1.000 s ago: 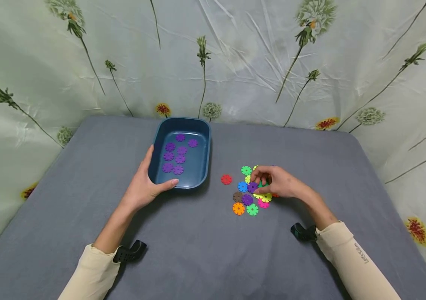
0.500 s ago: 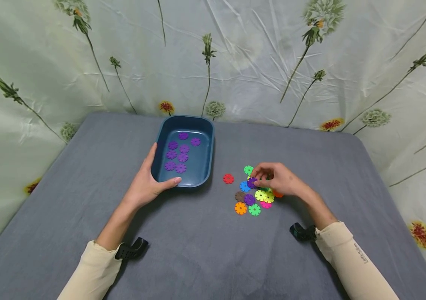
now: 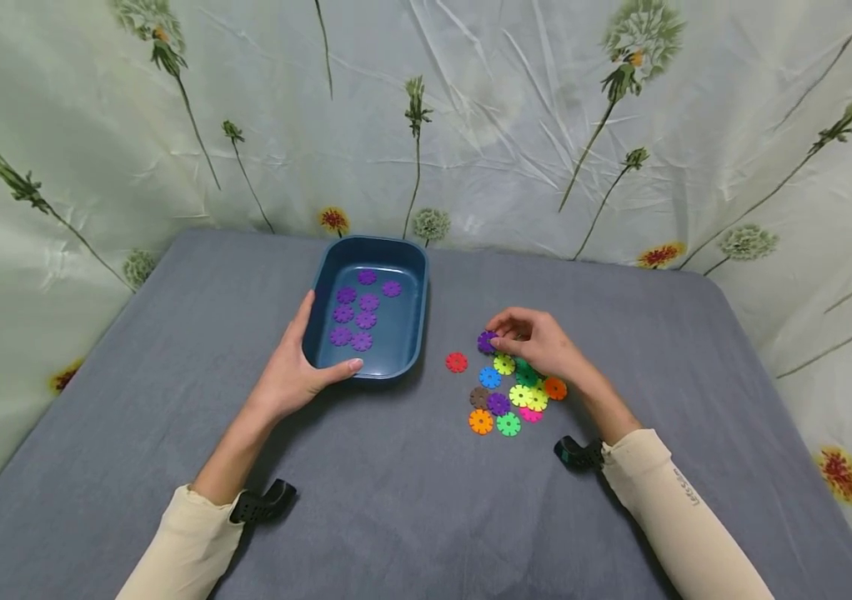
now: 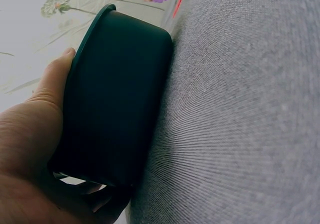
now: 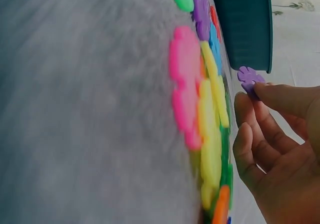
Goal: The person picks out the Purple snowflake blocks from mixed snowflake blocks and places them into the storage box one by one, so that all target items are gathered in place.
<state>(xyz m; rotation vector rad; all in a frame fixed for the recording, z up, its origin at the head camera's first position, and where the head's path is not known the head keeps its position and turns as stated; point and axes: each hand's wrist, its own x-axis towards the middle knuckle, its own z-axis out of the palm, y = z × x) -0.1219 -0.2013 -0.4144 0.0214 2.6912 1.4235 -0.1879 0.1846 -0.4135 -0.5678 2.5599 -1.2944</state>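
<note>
My right hand [image 3: 538,340] pinches a purple notched disc [image 3: 487,342] between thumb and fingers, at the far edge of a loose cluster of colored discs. In the right wrist view the same purple disc [image 5: 248,79] sticks out past the thumb, its teeth showing. My left hand [image 3: 283,375] grips the near left corner of a dark blue plastic tub [image 3: 396,367], thumb at the near rim and fingers along the left wall. Inside the tub lie several purple discs [image 3: 366,319]. From the left wrist, the tub's outer wall [image 4: 115,94] appears upright on the cloth.
Discs in the cluster include a blue disc [image 3: 489,377], a brown disc [image 3: 479,397], another purple disc [image 3: 498,404], orange, green, pink and overlapping yellow ones. A red disc [image 3: 457,362] lies apart on the left. Grey cloth [image 3: 411,500] covers the table; a floral curtain [image 3: 501,167] hangs behind.
My right hand has lifted the purple disc from among the others and moved it left and farther away, uncovering green and orange discs. The left hand stays on the tub.
</note>
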